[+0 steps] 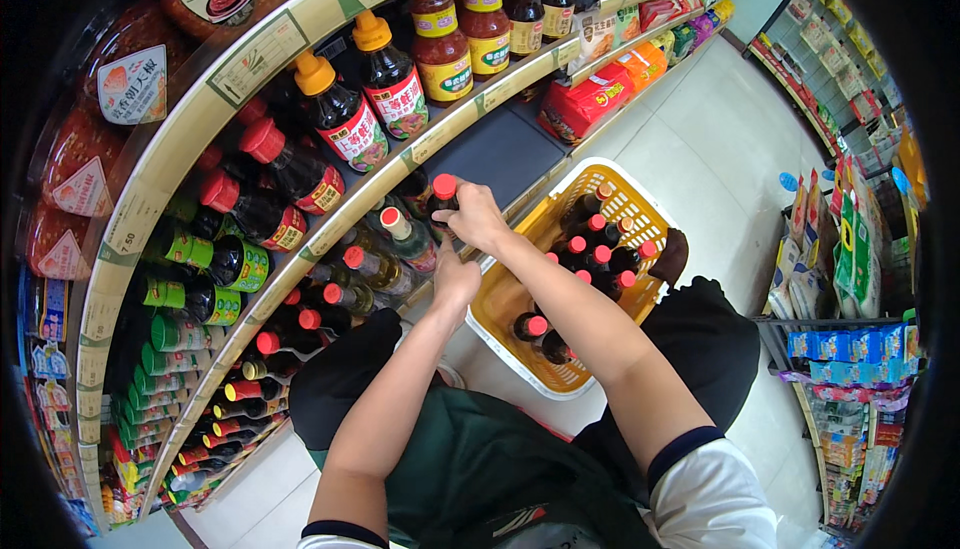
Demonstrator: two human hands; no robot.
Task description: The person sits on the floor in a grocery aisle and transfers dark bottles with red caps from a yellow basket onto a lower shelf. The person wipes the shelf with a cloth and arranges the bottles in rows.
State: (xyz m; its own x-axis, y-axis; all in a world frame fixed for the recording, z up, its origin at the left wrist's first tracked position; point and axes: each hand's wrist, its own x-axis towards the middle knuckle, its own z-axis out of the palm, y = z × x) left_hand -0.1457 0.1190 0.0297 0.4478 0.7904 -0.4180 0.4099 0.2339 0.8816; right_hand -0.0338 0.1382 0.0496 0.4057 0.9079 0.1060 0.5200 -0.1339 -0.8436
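Note:
My right hand [478, 217] grips a dark glass bottle with a red cap [444, 190] near its neck, at the front of the bottom shelf [487, 151]. My left hand [457, 279] is just below it, its index finger reaching up to the lower part of that bottle; whether it presses on the glass I cannot tell. Left of the hands stand a pale glass bottle with a red cap [409, 234] and a bottle of yellowish liquid [375, 268]. Under my right forearm, a yellow plastic basket with a white rim [495, 324] holds several dark red-capped bottles [600, 256].
Higher on the rack are sauce bottles with orange caps [349, 118] and jars of red sauce [442, 54]. Red packets [585, 99] lie beyond the bare shelf part. My bent knees [697, 354] flank the basket on the tiled floor [675, 129]. Another stocked rack [847, 346] stands right.

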